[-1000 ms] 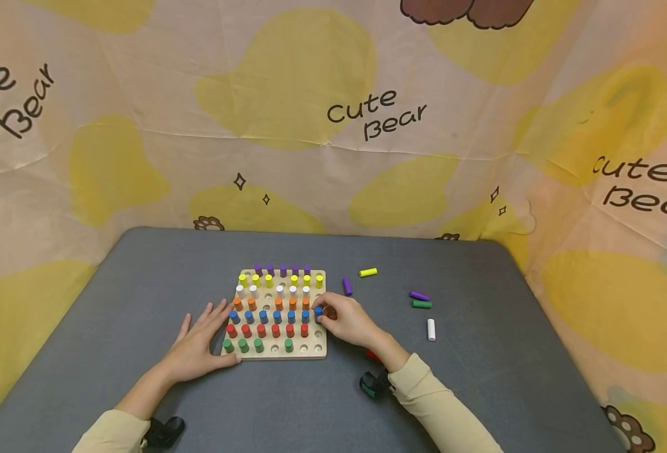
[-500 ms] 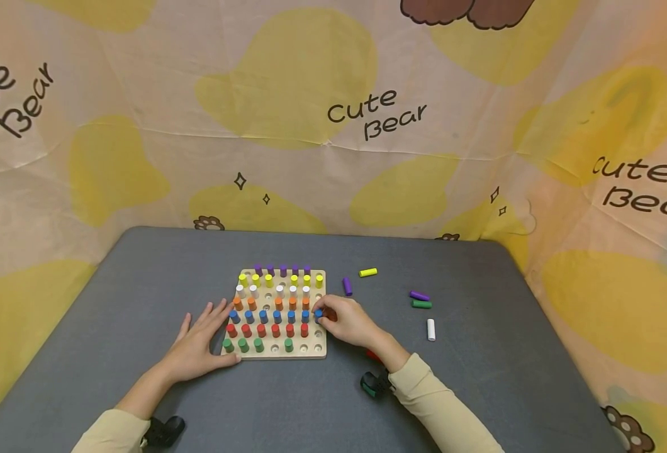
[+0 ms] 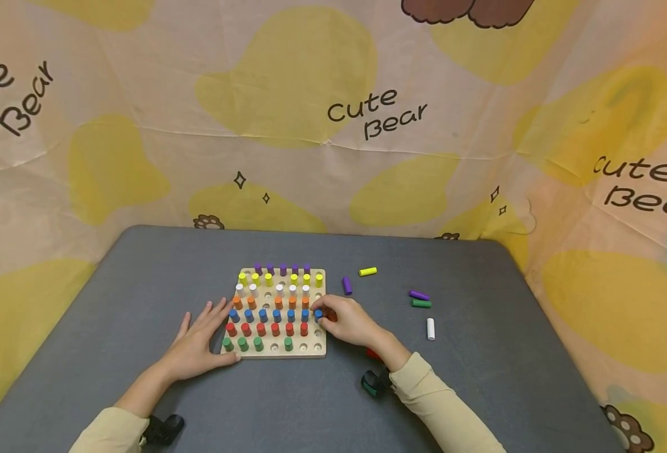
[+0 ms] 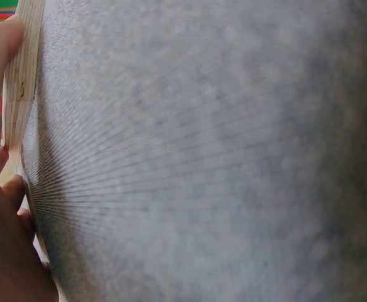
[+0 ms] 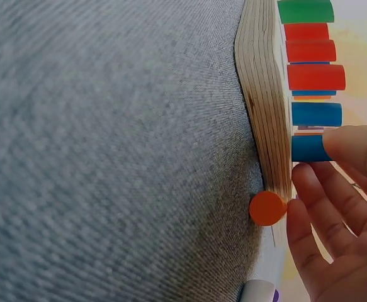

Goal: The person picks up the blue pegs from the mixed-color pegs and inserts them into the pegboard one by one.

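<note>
A pale wooden pegboard (image 3: 296, 354) carries rows of purple, yellow, white, orange, blue, red and green pegs, with several bare holes among them. My right hand (image 3: 347, 321) pinches a blue peg (image 3: 318, 314) between thumb and finger at the right end of the blue row. In the right wrist view that blue peg (image 5: 308, 148) stands upright, its foot at the board's top face. My left hand (image 3: 200, 349) lies spread along the board's left side. Its thumb touches the near left corner, pressed on the wooden edge (image 4: 22, 82) in the left wrist view.
Right of the board lie loose pegs: yellow (image 3: 368, 272), purple (image 3: 347, 285), another purple (image 3: 418, 294), green (image 3: 421, 303) and white (image 3: 431, 329). A red peg (image 3: 372, 354) shows beside the right wrist. An orange peg (image 5: 267, 208) lies by the board's edge under the right hand.
The blue peg under the right fingers sits slightly lower than a second ago. Both hands and the board hold their places.
</note>
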### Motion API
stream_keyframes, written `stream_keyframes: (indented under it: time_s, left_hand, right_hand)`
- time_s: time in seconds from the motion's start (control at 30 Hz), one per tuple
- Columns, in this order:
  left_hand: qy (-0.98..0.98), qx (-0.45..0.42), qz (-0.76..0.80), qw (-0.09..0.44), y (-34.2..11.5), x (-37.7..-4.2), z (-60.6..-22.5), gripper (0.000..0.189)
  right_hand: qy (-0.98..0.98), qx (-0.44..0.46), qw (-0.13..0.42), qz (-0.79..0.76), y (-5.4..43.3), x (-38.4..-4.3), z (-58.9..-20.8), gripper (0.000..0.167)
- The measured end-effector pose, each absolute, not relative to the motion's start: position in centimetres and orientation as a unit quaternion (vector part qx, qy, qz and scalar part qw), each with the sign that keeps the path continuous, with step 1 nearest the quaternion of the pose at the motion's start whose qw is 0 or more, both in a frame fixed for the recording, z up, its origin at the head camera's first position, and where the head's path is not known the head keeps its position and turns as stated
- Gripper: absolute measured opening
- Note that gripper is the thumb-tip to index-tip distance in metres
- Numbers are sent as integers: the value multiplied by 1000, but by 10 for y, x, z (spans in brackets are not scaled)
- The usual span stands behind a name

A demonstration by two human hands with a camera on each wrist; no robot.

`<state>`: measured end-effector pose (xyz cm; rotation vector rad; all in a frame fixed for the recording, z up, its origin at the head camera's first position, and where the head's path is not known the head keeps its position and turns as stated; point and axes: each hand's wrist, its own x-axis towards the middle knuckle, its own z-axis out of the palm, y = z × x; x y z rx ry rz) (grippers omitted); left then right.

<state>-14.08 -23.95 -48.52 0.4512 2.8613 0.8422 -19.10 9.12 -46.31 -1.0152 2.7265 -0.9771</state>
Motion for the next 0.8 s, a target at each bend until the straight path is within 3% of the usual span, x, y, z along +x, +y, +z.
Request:
stream_keyframes:
  time_s: [0.8]
  left_hand:
    - [936,174,296,80,-248,-139,-479,105]
  right_hand:
    - [885,-325,26,-333,120,-183,-445,29]
